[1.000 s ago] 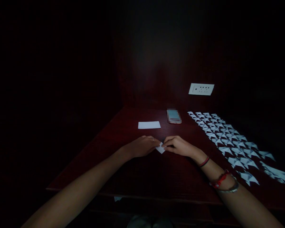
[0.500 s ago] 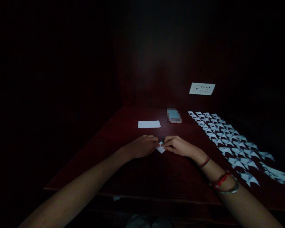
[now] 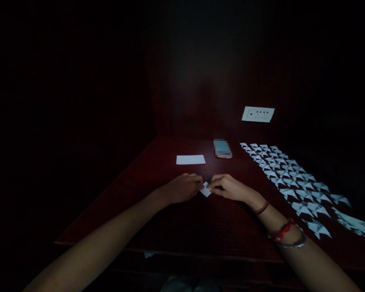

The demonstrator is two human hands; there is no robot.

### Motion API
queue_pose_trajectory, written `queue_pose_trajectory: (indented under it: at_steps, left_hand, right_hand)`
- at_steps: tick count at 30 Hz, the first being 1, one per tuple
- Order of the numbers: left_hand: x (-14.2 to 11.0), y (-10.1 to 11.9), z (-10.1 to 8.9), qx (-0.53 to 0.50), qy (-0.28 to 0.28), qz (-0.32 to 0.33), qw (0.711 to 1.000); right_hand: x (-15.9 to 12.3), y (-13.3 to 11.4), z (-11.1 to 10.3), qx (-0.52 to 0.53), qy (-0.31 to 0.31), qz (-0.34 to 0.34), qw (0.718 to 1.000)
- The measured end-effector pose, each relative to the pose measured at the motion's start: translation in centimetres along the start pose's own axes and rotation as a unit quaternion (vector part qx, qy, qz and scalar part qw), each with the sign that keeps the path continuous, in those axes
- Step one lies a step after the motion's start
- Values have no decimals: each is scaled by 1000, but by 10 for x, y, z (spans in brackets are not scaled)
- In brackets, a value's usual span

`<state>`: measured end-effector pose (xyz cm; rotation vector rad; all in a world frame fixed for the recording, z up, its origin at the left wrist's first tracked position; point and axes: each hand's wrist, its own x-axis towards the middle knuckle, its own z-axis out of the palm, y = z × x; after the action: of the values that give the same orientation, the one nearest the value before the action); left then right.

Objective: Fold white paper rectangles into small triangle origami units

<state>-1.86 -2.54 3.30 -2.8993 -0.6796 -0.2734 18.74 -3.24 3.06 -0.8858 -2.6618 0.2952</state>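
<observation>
Pinching small white paper [image 3: 206,190]: left grip [image 3: 202,185], right grip [image 3: 209,187], both closed.

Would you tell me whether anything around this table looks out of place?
One thing looks slightly odd: a small white scrap shows below the front edge of the table, apart from the rows of folded paper pieces. What it rests on is too dark to tell. Nothing looks spilled.
</observation>
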Motion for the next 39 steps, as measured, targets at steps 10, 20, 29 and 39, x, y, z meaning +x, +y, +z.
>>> queue_pose_trajectory:
  at_steps: [10,20,29,39]
  left_hand:
    - [0,-6,5,-45,9,1,999]
    - [2,-7,7,-66,6,8,998]
    - [0,-4,2,-18,-8,3,1000]
    - [3,7,1,26,0,-27,999]
  right_hand:
    - [0,6,3,-18,3,27,999]
    - [-1,9,1,-17,-6,17,1000]
    - [-3,8,-5,30,-15,25,999]
    - [-9,14,-13,82,-65,13,994]
